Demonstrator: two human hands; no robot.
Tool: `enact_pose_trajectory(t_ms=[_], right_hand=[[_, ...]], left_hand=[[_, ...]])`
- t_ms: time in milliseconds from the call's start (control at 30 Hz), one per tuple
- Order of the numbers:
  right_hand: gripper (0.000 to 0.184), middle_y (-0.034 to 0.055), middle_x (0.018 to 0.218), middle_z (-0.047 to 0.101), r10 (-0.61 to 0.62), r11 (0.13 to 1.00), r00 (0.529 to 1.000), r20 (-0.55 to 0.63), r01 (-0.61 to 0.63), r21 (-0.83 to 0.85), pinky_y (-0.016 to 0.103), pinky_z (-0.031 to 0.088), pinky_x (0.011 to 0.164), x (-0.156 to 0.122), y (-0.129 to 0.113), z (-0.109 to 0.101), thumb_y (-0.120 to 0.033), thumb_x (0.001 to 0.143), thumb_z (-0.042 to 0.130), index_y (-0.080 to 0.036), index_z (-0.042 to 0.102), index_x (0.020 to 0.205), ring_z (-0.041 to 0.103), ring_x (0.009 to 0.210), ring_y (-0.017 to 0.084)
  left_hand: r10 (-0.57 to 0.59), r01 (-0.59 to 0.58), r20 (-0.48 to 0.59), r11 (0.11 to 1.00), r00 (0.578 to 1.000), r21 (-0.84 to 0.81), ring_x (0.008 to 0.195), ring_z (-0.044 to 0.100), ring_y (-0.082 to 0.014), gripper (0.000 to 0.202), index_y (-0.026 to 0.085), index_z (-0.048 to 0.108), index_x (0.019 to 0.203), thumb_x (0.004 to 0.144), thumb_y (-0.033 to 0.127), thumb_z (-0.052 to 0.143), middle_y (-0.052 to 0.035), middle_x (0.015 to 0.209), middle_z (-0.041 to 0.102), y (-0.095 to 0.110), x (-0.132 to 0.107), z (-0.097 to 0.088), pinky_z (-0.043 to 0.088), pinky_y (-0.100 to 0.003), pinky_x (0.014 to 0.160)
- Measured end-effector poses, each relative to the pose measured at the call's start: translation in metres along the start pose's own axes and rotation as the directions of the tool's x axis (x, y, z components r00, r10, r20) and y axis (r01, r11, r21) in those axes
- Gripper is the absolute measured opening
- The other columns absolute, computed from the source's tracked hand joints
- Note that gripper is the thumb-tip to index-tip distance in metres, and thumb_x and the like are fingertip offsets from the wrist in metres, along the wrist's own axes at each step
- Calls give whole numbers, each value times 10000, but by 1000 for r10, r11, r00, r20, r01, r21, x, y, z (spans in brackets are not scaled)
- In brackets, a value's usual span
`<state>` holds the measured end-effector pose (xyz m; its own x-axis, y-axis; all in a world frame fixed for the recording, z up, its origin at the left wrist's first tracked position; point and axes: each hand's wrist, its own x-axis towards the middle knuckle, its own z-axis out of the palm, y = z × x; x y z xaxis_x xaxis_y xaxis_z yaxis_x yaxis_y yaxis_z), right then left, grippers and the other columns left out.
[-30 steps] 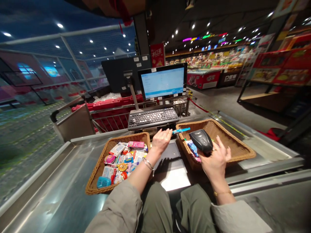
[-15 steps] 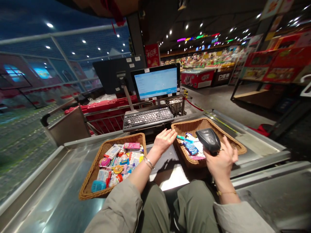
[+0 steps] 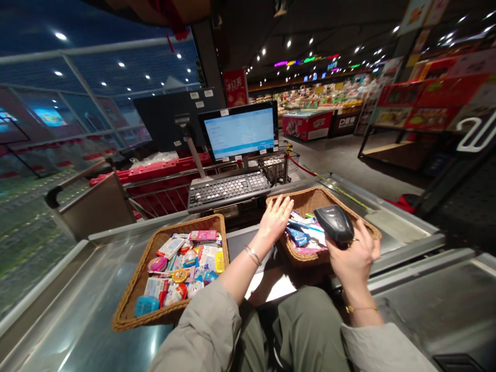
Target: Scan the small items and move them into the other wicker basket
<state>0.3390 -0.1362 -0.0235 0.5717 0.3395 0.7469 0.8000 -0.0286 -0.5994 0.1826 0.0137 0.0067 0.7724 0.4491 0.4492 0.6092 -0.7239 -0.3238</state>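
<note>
My right hand (image 3: pixel 352 253) grips a black barcode scanner (image 3: pixel 335 223), held over the right side of a wicker basket (image 3: pixel 329 195). Over that basket's left side, my left hand (image 3: pixel 276 218) is stretched out flat, fingers slightly apart, nothing seen in it. Small packaged goods lie in the basket beside its fingers, among them a blue packet (image 3: pixel 297 236) and a slim blue-and-white item (image 3: pixel 304 224). Part of these goods is hidden by the scanner and my left hand. To the left, a second wicker basket (image 3: pixel 129 289) holds many small colourful packages.
A keyboard (image 3: pixel 228 189) sits beyond the baskets, with a lit monitor (image 3: pixel 240 133) behind it. Metal counter (image 3: pixel 89 289) surfaces run on both sides. A shopping cart (image 3: pixel 166 194) stands behind the counter at left. My knees are beneath the space between the baskets.
My left hand has moved right, farther over the right basket, and no longer has the teal slim item at its fingertips. The scanner stays in my right hand. The view has shifted slightly right.
</note>
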Motion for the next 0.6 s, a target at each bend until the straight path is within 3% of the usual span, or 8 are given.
enact_pose_trajectory(t_ms=[133, 300, 600], right_hand=[[310, 161, 1095, 740, 16, 1000, 1000, -15, -16, -22, 651, 226, 1167, 0, 4, 0, -462, 798, 699, -180, 687, 926, 566, 1318, 379], [314, 165, 1109, 741, 37, 999, 999, -34, -38, -9, 641, 214, 1174, -1, 4, 5, -474, 787, 688, -178, 685, 891, 556, 1332, 380], [328, 173, 1134, 732, 10, 1000, 1000, 28, -10, 27, 655, 208, 1173, -1, -11, 12, -468, 812, 676, -171, 690, 951, 531, 1355, 375]], left_hand=[[-4, 4, 10, 999, 1000, -37, 1559, 297, -330, 545, 138, 412, 1574, 1031, 190, 419, -127, 1639, 408, 4, -11, -3, 285, -617, 1258], [-13, 16, 43, 997, 999, -73, 1569, 272, -337, 629, 134, 399, 1575, 1036, 449, 475, -134, 1654, 385, 2, -25, -8, 244, -614, 1270], [-70, 75, 54, 992, 996, -103, 1560, 296, -336, 669, 122, 418, 1558, 1017, 502, 520, -152, 1644, 398, -5, -56, -23, 263, -591, 1266]])
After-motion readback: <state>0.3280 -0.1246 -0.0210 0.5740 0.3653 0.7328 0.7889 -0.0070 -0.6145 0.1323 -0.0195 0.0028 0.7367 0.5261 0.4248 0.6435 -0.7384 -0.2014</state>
